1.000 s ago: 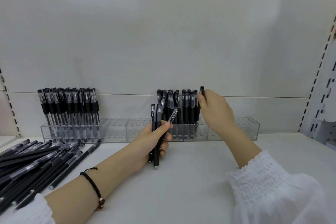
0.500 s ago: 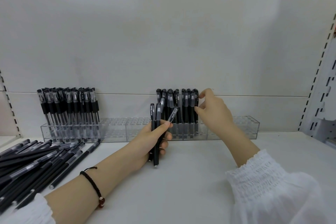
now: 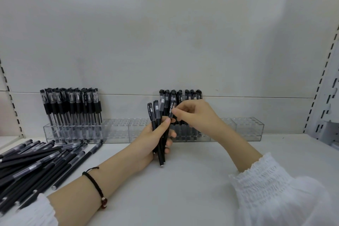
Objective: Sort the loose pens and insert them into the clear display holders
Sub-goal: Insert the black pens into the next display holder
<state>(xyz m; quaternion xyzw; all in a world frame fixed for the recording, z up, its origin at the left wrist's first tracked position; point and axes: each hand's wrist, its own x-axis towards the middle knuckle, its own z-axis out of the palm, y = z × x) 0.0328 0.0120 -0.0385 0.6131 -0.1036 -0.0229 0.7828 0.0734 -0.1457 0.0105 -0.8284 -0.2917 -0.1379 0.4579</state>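
Black pens (image 3: pixel 161 154) in both curled hands (image 3: pixel 148 141) (image 3: pixel 196 115)

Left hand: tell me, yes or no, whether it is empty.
No, the left hand grips a bundle of black pens upright over the shelf, and the right hand pinches the top of one of them.

The light is soft, even and rather bright, with a cool grey tone on the back wall (image 3: pixel 165 42). Shadows on the white shelf (image 3: pixel 183 198) are faint, without sharp edges. The slotted uprights (image 3: pixel 328 71) at left and right bend from lens distortion. The right hand (image 3: pixel 194 115) looks slightly smeared at its fingertips, and the near right sleeve (image 3: pixel 275 198) is soft.
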